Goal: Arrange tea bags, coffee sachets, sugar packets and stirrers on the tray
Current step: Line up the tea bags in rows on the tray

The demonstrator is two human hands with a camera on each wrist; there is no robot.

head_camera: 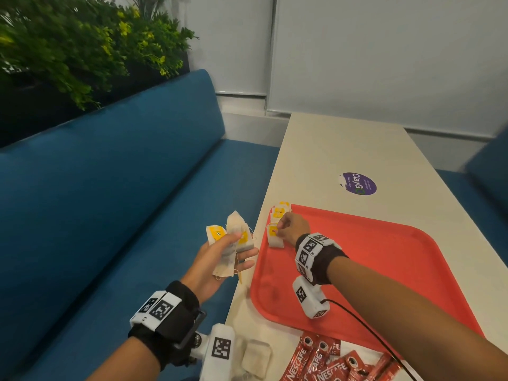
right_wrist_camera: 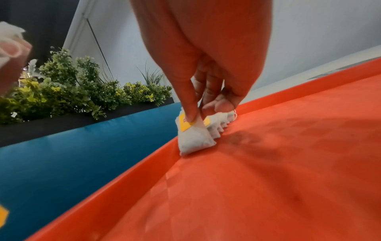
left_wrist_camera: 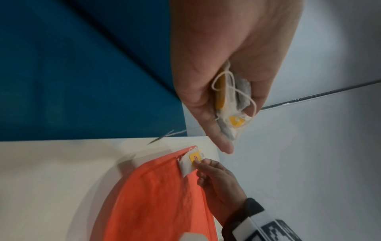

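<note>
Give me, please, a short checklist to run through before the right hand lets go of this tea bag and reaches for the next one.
1. Tea bag touching the red tray: ok, its base rests by the rim.
2. In line with the row of tea bags: ok.
3. Right hand pinching only this bag's tag: ok.
4. Left hand has more bags ready: ok.
5. Strings untangled in that bundle: not ok, loops cross.
6. Nescafe sachets on the tray: not ok, they lie beside it.
</note>
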